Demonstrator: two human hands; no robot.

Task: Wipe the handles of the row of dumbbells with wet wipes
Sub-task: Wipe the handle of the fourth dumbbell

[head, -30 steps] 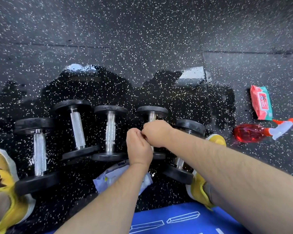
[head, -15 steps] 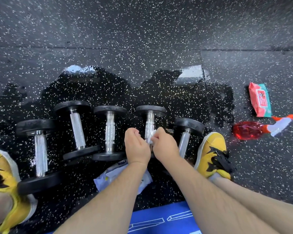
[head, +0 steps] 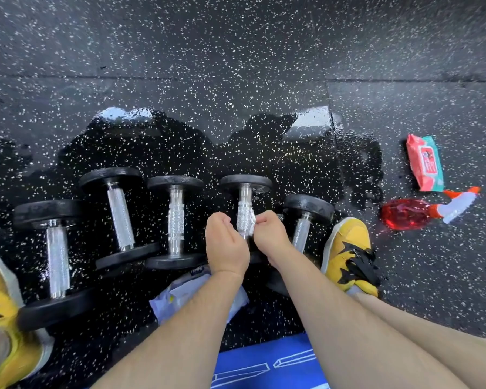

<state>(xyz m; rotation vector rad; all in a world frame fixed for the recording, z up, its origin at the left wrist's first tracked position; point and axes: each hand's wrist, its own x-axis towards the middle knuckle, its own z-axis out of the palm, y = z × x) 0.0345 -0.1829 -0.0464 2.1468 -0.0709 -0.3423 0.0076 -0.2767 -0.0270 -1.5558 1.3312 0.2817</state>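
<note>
Two hands work at a row of five dumbbells [head: 176,223] on a speckled floor [head: 236,51]: the right hand [head: 270,234] pinches one white wipe [head: 251,223] against the handle [head: 244,207] of the fourth dumbbell [head: 246,183] from the left. The left hand [head: 226,245], fingers curled, sits just left of that handle; whether it grips anything cannot be told. One red spray bottle [head: 404,217] and one pack of wipes [head: 425,164] lie well right of the fingers, one white packet [head: 177,296] lies under the left forearm, and two yellow shoes [head: 348,248] flank the row.
</note>
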